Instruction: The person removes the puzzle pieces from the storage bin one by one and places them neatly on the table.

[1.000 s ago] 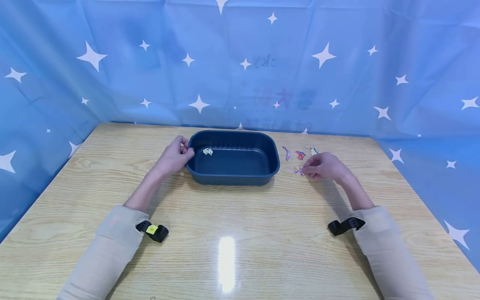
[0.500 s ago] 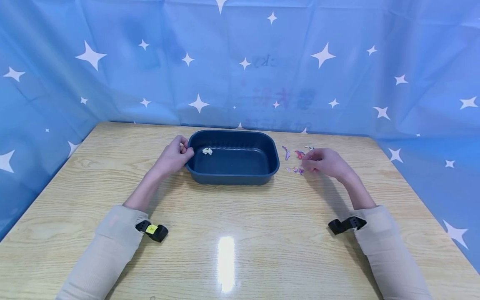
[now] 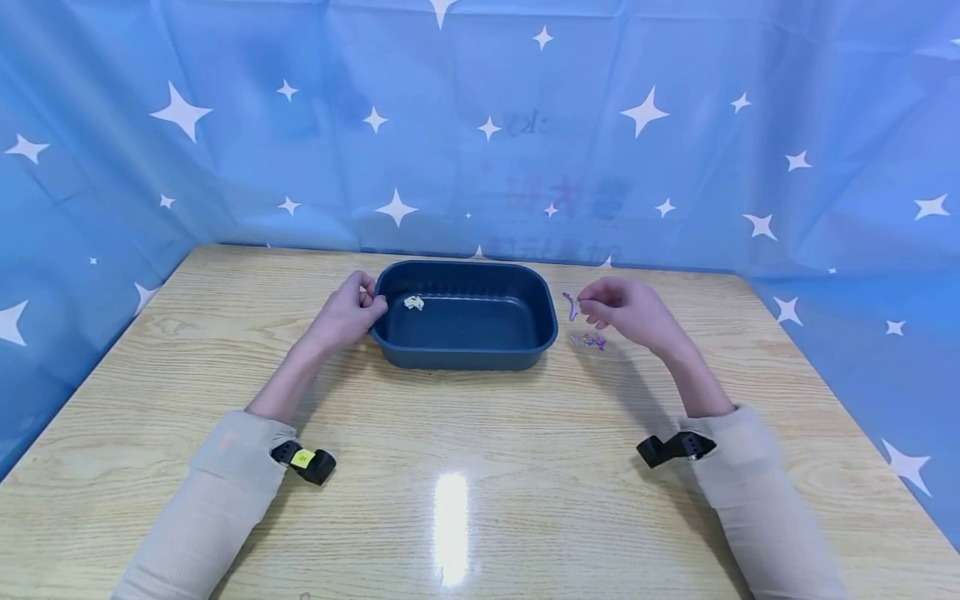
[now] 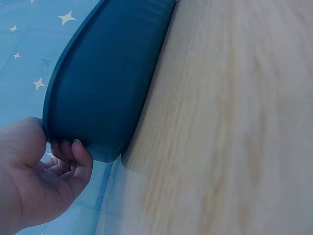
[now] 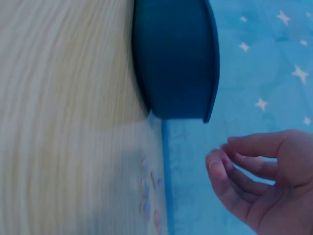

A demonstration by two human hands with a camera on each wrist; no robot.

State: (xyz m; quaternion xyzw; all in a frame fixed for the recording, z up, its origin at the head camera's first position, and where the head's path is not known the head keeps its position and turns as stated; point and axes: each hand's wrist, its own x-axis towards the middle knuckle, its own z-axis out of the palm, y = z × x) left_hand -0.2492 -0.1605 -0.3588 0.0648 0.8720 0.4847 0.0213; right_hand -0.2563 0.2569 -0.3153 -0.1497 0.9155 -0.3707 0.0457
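Observation:
A dark blue rectangular plastic bin (image 3: 465, 358) stands near the back of the table. My left hand (image 3: 348, 312) grips its left rim, with the thumb at the edge and the other fingers curled against the end wall in the left wrist view. A small cream-white piece (image 3: 414, 302) lies inside, at the left. My right hand (image 3: 626, 312) hovers right of the bin, thumb and fingertips close together beside a thin purple piece (image 3: 571, 306). Whether a tiny piece is between them cannot be made out. Several small purple pieces (image 3: 590, 341) lie on the table below that hand.
The pale wood table (image 3: 360, 500) reaches toward me, with a bright light reflection (image 3: 452, 525) on it. A blue curtain with white stars (image 3: 480, 150) hangs behind and at both sides. Each wrist wears a black camera, such as the left camera (image 3: 315, 465).
My right hand has lifted from the small purple pieces and moved up and left toward the bin. It now covers the red and whitish pieces seen earlier. My left hand stays put.

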